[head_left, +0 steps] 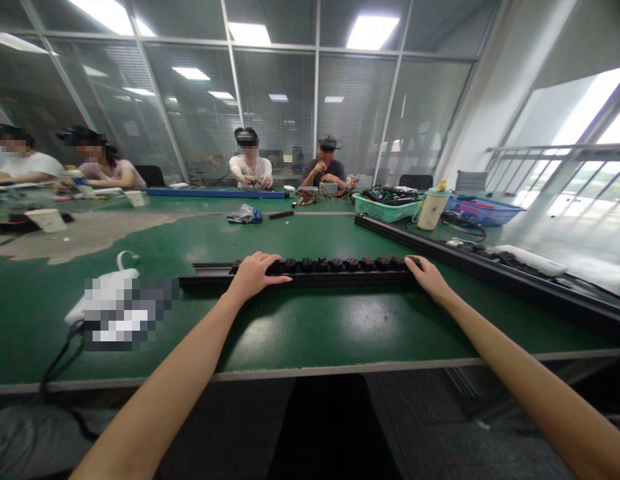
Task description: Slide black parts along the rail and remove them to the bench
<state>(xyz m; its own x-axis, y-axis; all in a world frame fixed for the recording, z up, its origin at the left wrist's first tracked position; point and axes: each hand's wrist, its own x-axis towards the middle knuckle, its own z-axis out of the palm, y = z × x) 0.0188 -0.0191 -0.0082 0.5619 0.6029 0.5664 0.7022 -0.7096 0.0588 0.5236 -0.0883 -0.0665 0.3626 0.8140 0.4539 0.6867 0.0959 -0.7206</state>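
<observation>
A long black channel-shaped bar (320, 280) lies crosswise on the green table in front of me. Along it runs a row of small black socket-like blocks (336, 265) with reddish-brown bits on top. My left hand (255, 275) grips the left part of the row, fingers bent over the far side and thumb stretched along the near side. At the right end, my right hand (424, 275) pinches the last block between thumb and fingers. Behind my left hand, a thinner dark rail (213, 267) sticks out. My fingers partly hide both ends of the row.
Left of the bar lie a white device (107, 290) with a cable and a blurred-out object. A long black frame (490, 280) slants along the right. Farther back stand a green basket (385, 210), a bottle (433, 208) and a crumpled cloth (245, 214). Several people sit across the table.
</observation>
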